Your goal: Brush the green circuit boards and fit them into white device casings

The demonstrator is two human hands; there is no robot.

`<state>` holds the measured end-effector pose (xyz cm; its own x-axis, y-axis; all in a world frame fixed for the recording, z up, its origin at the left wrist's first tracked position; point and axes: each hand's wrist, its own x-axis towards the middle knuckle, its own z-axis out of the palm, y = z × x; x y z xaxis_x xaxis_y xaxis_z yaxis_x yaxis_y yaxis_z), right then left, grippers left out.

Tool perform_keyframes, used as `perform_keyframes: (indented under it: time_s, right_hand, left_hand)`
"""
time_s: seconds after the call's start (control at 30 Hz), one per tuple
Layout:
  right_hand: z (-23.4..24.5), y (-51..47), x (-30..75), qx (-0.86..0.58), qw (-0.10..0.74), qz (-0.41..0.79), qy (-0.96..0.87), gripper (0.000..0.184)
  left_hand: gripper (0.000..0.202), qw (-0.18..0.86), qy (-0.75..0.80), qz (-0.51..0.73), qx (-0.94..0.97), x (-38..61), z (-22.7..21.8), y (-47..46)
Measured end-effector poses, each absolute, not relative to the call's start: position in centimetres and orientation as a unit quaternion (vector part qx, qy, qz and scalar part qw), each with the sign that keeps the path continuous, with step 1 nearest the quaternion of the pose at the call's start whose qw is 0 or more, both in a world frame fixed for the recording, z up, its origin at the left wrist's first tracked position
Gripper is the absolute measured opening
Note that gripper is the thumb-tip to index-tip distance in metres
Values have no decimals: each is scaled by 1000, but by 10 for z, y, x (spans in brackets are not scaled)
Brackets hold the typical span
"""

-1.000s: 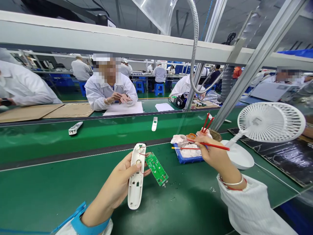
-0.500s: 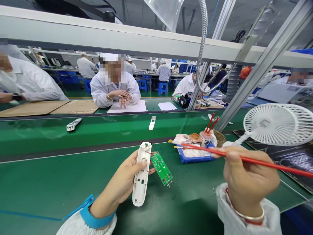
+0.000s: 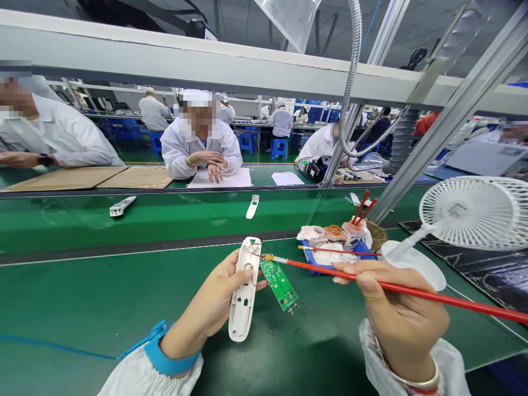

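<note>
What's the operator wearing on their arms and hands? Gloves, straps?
No gloves on the left hand or right hand. White sleeves on both arms: left sleeve has a blue wrist strap with a blue cord; right sleeve shows a thin silver bangle and a red band.

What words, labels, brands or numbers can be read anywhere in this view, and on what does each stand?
No word, brand or number can be read.
Green circuit board: tiny printed markings, too small to read.
Hub of the white desk fan: a small mark, too blurred to read.
</note>
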<state>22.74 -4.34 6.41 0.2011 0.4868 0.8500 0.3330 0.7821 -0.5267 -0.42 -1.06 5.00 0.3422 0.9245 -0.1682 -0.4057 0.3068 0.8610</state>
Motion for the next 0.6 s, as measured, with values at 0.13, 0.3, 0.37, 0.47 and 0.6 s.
perform_keyframes:
  time_s: [0.13, 0.3, 0.37, 0.47, 0.6]
  right_hand:
    - [65, -46, 231, -339, 706, 38, -621, 23]
    - [61, -44, 235, -347, 701, 36, -622, 21]
    - [58, -39, 241, -355, 703, 53, -614, 15]
    - [48, -23, 260, -388, 759, 110, -512, 8]
    - [14, 5, 295, -436, 778, 361, -272, 33]
  left_hand:
    - [27, 726, 346, 463, 373, -5, 52, -11]
    - [29, 723, 348, 463, 378, -7, 51, -11]
    - [29, 723, 350, 464, 373, -8, 51, -11]
    - [30, 717, 361, 481, 352, -12, 51, -9]
    - [28, 710, 376, 493, 334, -14, 51, -8]
